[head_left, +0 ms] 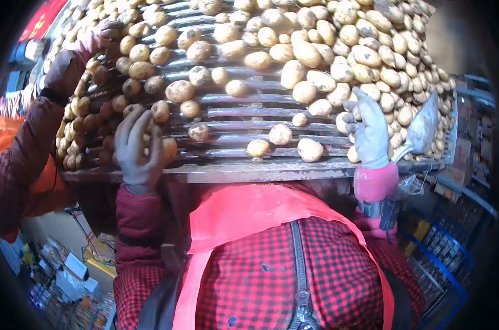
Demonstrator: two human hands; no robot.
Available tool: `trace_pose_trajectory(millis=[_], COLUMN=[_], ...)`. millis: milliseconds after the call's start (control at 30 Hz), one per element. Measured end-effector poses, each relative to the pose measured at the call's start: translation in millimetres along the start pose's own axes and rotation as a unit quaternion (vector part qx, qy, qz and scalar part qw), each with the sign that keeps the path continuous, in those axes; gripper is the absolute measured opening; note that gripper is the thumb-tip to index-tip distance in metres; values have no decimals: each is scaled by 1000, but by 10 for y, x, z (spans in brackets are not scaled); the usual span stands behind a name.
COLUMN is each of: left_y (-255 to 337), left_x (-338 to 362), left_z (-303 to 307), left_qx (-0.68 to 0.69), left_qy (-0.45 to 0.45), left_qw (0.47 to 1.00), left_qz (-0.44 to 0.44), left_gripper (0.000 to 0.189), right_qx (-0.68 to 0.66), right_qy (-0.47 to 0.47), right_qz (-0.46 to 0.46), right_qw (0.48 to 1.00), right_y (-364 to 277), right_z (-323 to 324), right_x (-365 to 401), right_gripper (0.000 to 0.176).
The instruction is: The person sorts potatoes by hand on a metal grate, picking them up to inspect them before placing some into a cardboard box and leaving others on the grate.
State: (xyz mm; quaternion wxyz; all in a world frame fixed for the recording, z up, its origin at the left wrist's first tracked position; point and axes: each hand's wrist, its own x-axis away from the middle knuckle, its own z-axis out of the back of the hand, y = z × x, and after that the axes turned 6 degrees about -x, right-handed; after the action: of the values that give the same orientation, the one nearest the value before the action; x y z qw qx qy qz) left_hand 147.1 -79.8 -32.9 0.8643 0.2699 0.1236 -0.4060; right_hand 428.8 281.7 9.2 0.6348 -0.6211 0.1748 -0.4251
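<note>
Many potatoes (307,54), several with dark soil patches, lie on a bed of metal rollers (244,113). My left hand (139,148), in a grey glove, reaches over the near left part of the bed. Its fingers are apart, with potatoes under and beside them; one potato (169,148) is next to the thumb. On the right, my right hand (370,132), also gloved, is over the edge of the potato pile with fingers spread. A potato (343,123) is at its fingertips. A grey, pointed, leaf-shaped object (424,124) lies on the potatoes right of that hand.
A metal rail (260,173) runs along the bed's front edge, close to my red apron (260,212). At left, another person's sleeve (29,154) and gloved hand (98,41) reach across potatoes. Boxes (76,269) stand below left; blue metal bars (439,264) are below right.
</note>
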Motion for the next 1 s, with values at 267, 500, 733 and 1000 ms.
trace_pose_trajectory(millis=[267, 500, 733, 1000], left_y=[1613, 2072, 2004, 1701], left_x=[-747, -673, -1121, -1618], left_z=[-869, -1719, -810, -695], left_qx=[140, -80, 267, 229], left_qy=[-269, -404, -250, -117], left_qw=[873, 839, 880, 913], left_qz=[-381, -356, -302, -318], left_gripper=[47, 26, 57, 62], right_qx=[-153, -341, -94, -512], right_qy=[10, 77, -63, -127], right_qz=[-73, -151, 82, -196], right_qw=[986, 925, 990, 827], right_y=[188, 136, 264, 131], right_z=[-62, -116, -400, -675], right_x=[407, 603, 539, -29], right_gripper=[43, 40, 52, 55])
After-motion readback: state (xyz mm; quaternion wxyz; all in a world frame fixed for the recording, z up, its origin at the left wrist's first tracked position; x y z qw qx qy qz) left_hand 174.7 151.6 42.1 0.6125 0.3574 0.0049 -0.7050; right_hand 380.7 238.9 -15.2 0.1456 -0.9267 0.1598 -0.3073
